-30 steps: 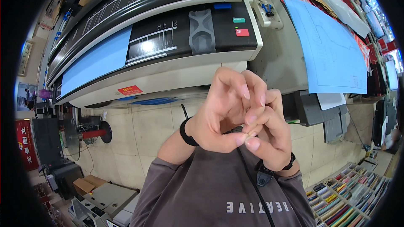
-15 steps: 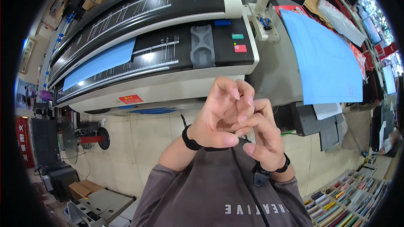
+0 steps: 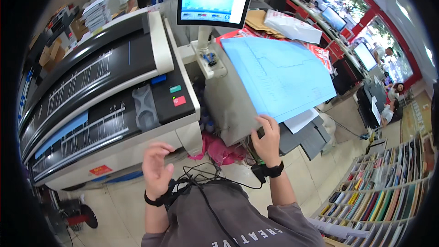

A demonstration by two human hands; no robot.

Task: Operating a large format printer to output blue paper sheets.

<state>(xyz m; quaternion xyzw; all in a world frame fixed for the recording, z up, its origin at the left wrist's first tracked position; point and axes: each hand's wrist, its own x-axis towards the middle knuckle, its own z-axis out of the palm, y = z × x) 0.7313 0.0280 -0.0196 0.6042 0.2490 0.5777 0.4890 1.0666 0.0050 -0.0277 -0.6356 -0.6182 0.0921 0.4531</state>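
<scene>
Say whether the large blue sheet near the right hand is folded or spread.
Spread: the blue sheet shows one broad, lined face, no fold visible.

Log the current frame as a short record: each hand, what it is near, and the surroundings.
left hand: empty, fingers loosely curled
left nearest: wide black-and-white machine
right hand: thumb and fingers apart, nothing visibly held
right nearest: lower edge of large blue sheet; contact unclear
in machine: smaller blue strip
above: lit screen
lower right: rack of colourful items
</scene>
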